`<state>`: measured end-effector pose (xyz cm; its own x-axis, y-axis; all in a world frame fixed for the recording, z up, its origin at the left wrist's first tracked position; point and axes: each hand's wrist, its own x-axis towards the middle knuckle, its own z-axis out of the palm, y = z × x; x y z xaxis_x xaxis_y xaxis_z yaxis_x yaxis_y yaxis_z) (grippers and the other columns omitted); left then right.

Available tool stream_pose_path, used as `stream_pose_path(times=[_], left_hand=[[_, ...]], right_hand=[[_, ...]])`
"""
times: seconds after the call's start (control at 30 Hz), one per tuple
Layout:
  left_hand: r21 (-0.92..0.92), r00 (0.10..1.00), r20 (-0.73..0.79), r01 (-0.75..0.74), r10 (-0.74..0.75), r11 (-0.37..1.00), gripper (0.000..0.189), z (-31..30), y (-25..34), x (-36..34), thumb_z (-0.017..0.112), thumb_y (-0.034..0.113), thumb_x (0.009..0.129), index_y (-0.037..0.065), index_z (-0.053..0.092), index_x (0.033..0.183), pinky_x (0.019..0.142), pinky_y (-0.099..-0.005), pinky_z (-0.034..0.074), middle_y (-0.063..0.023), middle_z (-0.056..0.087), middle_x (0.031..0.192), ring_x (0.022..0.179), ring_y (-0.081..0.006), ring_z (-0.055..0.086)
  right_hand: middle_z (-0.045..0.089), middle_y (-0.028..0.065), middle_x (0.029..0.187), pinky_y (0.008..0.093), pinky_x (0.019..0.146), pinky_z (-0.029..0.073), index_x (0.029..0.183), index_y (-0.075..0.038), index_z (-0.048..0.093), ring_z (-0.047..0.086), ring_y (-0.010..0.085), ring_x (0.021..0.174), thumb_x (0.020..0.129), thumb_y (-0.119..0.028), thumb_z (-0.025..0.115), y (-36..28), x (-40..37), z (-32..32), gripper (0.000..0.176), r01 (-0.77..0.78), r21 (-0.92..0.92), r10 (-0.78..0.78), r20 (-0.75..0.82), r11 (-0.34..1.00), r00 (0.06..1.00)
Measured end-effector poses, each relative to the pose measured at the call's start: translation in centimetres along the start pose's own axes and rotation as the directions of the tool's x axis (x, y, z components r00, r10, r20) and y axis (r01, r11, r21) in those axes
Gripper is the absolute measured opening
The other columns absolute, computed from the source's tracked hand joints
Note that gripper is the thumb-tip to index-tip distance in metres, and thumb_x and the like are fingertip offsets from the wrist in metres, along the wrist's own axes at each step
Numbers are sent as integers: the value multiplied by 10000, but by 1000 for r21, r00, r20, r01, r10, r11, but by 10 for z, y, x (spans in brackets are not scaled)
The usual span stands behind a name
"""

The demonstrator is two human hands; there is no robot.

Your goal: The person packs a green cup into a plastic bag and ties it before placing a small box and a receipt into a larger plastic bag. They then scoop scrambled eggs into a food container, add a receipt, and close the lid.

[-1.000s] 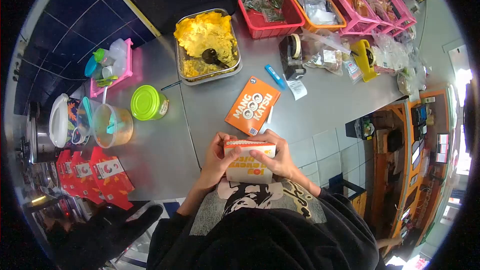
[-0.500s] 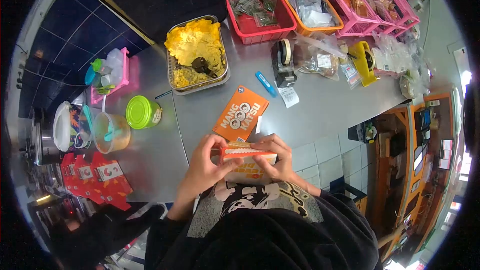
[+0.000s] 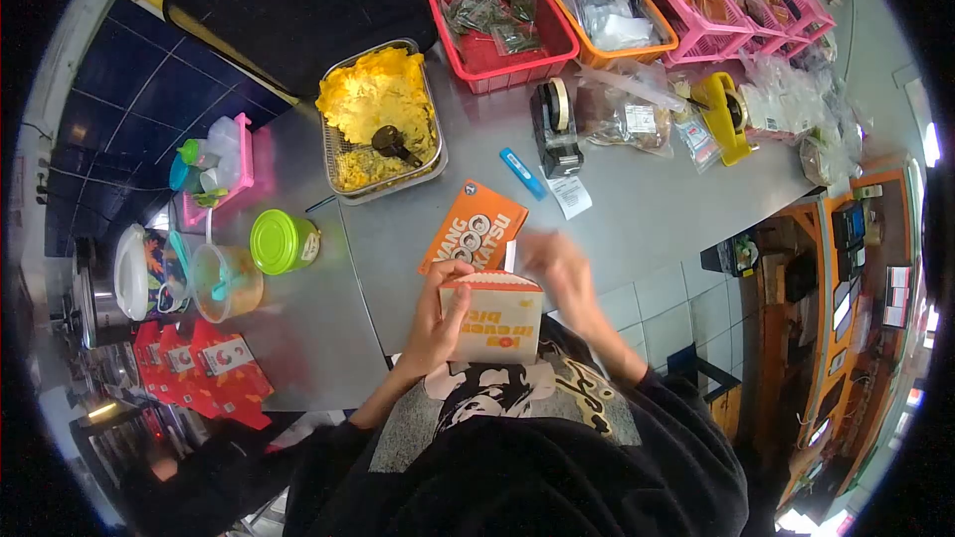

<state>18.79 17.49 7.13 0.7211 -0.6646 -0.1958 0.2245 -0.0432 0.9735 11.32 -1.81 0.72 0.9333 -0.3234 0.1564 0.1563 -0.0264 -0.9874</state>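
Note:
My left hand (image 3: pixel 436 323) is closed on a small paper food box (image 3: pixel 497 326), thumb on its printed front and fingers behind. The box is pale with orange and yellow lettering and a scalloped orange top edge. It stands upright close to my chest. Just right of its top corner is my right hand (image 3: pixel 559 273), off the box and smeared by motion, so its fingers cannot be made out. Beyond the box, an orange printed carton (image 3: pixel 476 222) lies flat on the steel table, its lower part hidden by my left hand.
A tray of yellow food (image 3: pixel 373 89) with a dark scoop stands behind. Around it are a green-lidded tub (image 3: pixel 282 242), a blue cutter (image 3: pixel 523 173), a receipt (image 3: pixel 569 196), a tape dispenser (image 3: pixel 559 129) and a red basket (image 3: pixel 507 70). Red folded cartons (image 3: pixel 214 368) lie at left.
My right hand has let go of the box and moved away to the upper right. The box has tipped so more of its printed front shows, held by my left hand alone.

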Motion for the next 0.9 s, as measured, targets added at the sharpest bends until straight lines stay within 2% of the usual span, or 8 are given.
stream_pose_path(times=[0.1,0.2,0.3,0.43,0.5,0.57,0.63,0.9], left_hand=[[88,986,-67,-149,155,985,193,3,-14,2,437,221,957,36,460,1007,934,-313,331,-101,476,1073,1066,-184,449],[133,963,-134,-214,232,968,241,-1,-25,2,470,274,944,34,476,959,936,-330,323,-97,469,1018,1049,-198,448],[204,941,-167,-261,296,944,336,-13,-26,0,543,369,896,39,486,918,922,-345,320,-95,447,983,1012,-203,431],[275,905,-189,-323,380,906,433,-30,-14,7,624,459,810,54,495,892,898,-342,324,-100,422,983,972,-209,406],[308,896,-178,-343,408,887,446,-38,-9,8,639,471,793,58,498,889,892,-339,325,-101,416,987,965,-209,402],[304,914,-136,-329,383,894,449,-41,-1,8,667,466,768,63,504,881,883,-342,338,-105,414,987,974,-218,403],[291,914,-114,-344,390,893,444,-42,1,11,691,448,750,66,505,881,878,-345,346,-107,417,988,980,-220,403],[242,886,138,-464,443,852,465,-37,14,23,800,357,639,86,516,890,859,-357,379,-119,423,1008,993,-228,416]], right_hand=[[594,94,918,298,692,455,1097,-30,562,545,172,788,903,-359,501,28,72,-43,387,-151,-345,-43,-495,926,868],[594,98,964,320,634,486,1025,-28,601,562,175,778,894,-314,530,84,117,-84,323,-330,-505,21,-523,797,852],[567,109,1063,334,576,508,920,1,621,572,182,825,869,-243,578,71,130,-80,253,-630,91,615,-358,772,702],[526,126,1134,382,755,528,977,18,591,538,233,1001,847,-187,603,88,115,-76,242,-365,390,500,-339,845,797],[490,136,1208,369,802,515,839,11,592,533,249,1045,840,-154,614,106,93,-62,166,39,350,137,-464,936,875],[454,150,1248,386,852,491,713,-2,566,531,271,1063,827,-113,623,112,84,-53,169,41,247,95,-514,968,853],[460,150,1243,370,851,483,679,-6,560,540,288,1055,818,-101,633,128,81,-54,183,-53,-401,-183,-528,915,829],[592,125,968,262,574,483,760,5,613,591,186,796,801,-69,646,88,65,-64,91,-186,-545,-268,-646,817,715]])
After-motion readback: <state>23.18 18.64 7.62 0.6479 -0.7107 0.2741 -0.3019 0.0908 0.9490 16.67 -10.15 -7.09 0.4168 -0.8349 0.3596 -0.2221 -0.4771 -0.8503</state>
